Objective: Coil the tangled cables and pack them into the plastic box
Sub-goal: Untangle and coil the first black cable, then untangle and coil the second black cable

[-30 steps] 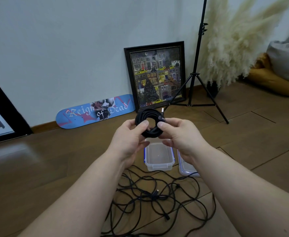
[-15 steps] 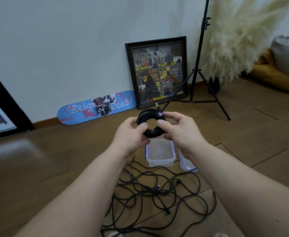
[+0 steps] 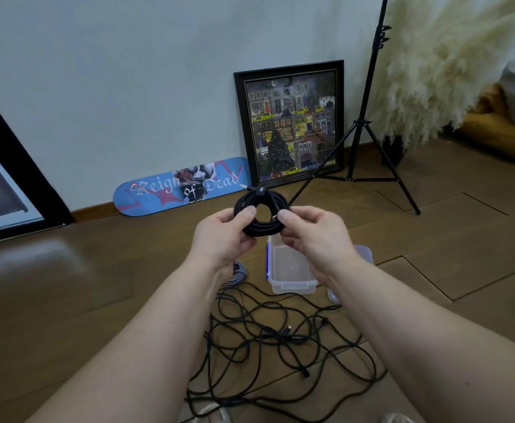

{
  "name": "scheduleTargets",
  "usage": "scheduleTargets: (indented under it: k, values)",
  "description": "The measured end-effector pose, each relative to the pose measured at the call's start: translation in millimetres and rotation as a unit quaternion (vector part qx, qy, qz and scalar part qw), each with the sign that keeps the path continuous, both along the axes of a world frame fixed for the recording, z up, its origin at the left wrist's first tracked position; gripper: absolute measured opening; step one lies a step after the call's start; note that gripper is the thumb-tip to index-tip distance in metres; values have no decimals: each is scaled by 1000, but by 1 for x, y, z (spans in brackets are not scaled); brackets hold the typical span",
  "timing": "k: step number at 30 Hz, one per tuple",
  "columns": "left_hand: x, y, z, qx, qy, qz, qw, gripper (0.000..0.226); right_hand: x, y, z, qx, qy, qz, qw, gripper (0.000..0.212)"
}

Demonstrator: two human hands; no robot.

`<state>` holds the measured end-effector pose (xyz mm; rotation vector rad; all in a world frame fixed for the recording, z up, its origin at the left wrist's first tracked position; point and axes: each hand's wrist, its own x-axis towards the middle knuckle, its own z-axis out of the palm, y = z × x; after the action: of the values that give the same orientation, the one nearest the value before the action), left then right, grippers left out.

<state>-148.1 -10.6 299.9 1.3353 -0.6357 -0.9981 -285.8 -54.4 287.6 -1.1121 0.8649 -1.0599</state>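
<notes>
Both hands hold a coiled black cable [image 3: 261, 213] up in front of the wall: the left hand [image 3: 224, 238] pinches its left side, thumb on top, and the right hand [image 3: 317, 236] pinches its right side. Below them on the wooden floor [image 3: 67, 300] sits the open plastic box [image 3: 291, 276], with tangled black cables [image 3: 280, 340] spread nearer the person.

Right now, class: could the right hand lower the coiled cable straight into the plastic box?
Probably yes. The right hand and left hand hold the coiled cable just above the plastic box, which stands open with no lid on and looks empty. Nothing lies between them.
</notes>
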Motion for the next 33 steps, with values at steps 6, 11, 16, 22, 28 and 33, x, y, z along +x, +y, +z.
scheduleTargets:
  k: [6, 11, 16, 22, 28, 33]
  values:
    - [26, -5, 6, 51, 61, 17, 997, 31, 28, -10, 1, 42, 18, 57, 997, 37]
    - [69, -14, -9, 103, 37, -30, 993, 14, 60, -31, -21, 62, 56, 67, 994, 30]
    - [113, -35, -65, 144, -16, -16, 989, 31, 93, -58, -67, 87, 87, 64, 990, 20]
    - [159, -94, -159, 195, -23, -14, 980, 27, 146, -121, -159, 131, 132, 81, 979, 18]
    - [187, -145, -242, 214, 2, 2, 977, 26, 181, -175, -251, 178, 191, 133, 956, 35]
    - [185, -162, -308, 261, 4, 11, 965, 28, 200, -189, -315, 210, 219, 88, 949, 19]
